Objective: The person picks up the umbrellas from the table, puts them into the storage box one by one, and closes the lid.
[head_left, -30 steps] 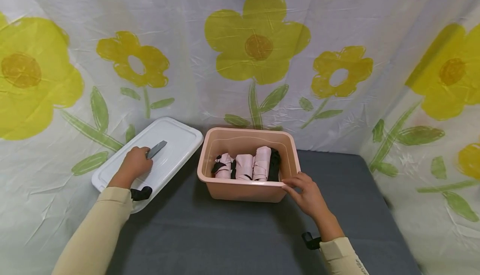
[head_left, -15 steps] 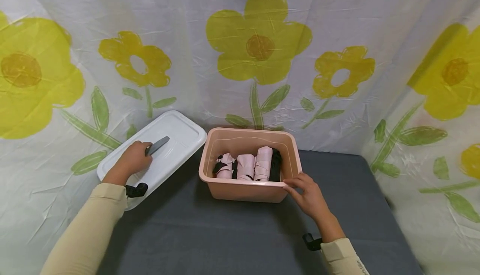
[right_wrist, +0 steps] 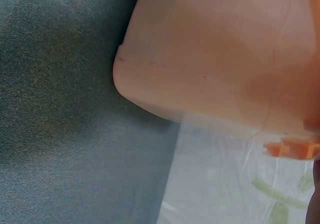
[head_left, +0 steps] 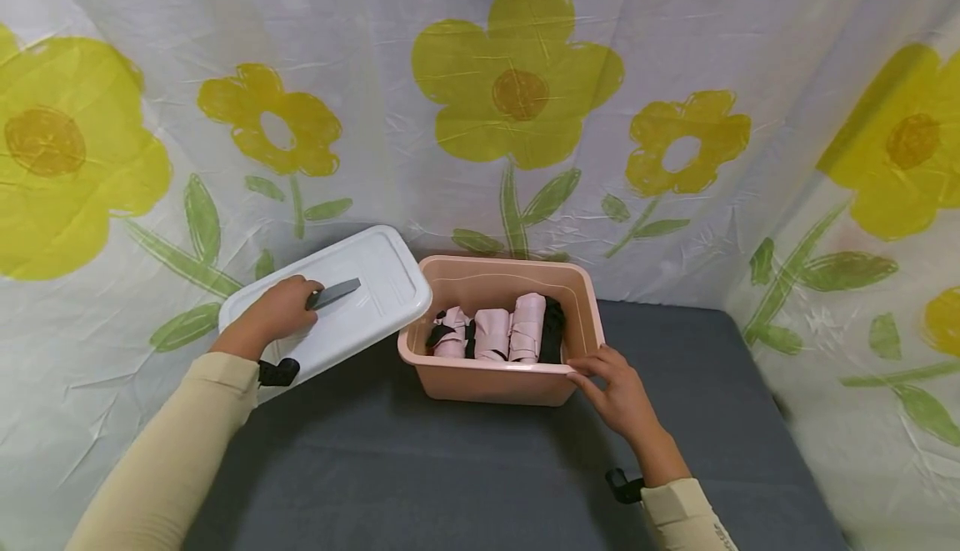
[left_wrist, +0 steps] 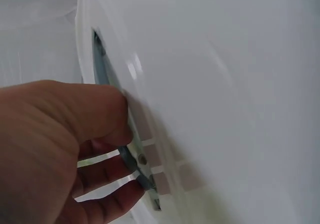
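Note:
My left hand point(head_left: 281, 313) grips the grey handle point(head_left: 337, 293) of a white lid point(head_left: 375, 259), with fingers curled around it in the left wrist view. Tilted and held left of a pinkish-orange storage bin point(head_left: 487, 383), the lid overlaps the bin's back left corner in the head view. My right hand point(head_left: 621, 397) pinches the bin's front right rim, thumb in front. Inside the bin stand several rolled bundles, pale pink rolls point(head_left: 491, 333) with black parts and a black one point(head_left: 552, 330) at the right. The right wrist view shows the bin's side wall point(right_wrist: 200, 74) and an orange clip point(right_wrist: 292, 148).
A dark grey cloth-covered surface point(head_left: 420, 476) lies under the bin. Behind and to the right hangs a white curtain point(head_left: 375, 101) printed with yellow flowers, close to the bin's back edge.
The left hand has moved the lid to the right and turned it, so its far end now overlaps the bin's rim. The right hand and bin stay nearly still.

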`<state>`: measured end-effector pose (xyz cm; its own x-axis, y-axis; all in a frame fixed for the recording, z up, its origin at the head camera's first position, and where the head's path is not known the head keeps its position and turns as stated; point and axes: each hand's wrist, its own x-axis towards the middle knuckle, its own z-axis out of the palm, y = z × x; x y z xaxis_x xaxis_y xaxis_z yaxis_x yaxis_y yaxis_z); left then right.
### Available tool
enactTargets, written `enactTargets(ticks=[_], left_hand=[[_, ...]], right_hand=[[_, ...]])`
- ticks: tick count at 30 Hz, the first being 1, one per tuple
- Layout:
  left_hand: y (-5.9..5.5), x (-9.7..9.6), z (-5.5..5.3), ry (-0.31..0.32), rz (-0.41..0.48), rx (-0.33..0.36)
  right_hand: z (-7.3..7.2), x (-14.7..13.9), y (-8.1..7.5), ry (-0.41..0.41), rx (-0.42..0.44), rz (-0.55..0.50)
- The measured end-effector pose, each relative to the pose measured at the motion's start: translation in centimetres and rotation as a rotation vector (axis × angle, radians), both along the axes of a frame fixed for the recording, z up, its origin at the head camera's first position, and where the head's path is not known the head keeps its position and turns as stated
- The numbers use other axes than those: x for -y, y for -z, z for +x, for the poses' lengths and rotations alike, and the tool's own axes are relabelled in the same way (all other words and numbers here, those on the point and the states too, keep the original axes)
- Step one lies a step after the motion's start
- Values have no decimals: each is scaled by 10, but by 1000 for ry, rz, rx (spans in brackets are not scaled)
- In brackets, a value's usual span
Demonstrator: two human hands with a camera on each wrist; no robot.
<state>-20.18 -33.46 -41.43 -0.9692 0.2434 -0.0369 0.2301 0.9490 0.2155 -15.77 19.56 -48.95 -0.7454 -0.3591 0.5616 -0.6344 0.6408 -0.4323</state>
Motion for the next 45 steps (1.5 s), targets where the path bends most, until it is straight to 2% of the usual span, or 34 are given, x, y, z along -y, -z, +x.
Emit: enactTargets(ticks=[9, 13, 17, 18, 24, 25, 32, 40, 45], left_hand=[[-11, -13, -5, 86, -51, 41], [-10, -17, -7, 142, -56, 11], [-13, -24, -9, 141, -59, 29], [-13, -25, -9, 146, -69, 10], [-14, -32, -14, 170, -91, 5], [-15, -33, -15, 171, -88, 25], [-18, -39, -16, 178, -66, 23], [-13, -48, -15, 267, -64, -6], [-12, -57, -17, 292, -75, 8]], right_hand=[[0, -1, 1, -4, -6, -11], [-1, -1, 3, -11, -22, -20], [-2, -1, 5, -18, -29, -25], [-2, -1, 5, -19, -29, -28], [-2, -1, 5, -12, -18, -38], [-2, -1, 5, -11, -16, -40], [-3, 0, 6, -17, -24, -53], [-4, 1, 7, -18, -45, -47], [-3, 0, 7, -9, -27, -40]])
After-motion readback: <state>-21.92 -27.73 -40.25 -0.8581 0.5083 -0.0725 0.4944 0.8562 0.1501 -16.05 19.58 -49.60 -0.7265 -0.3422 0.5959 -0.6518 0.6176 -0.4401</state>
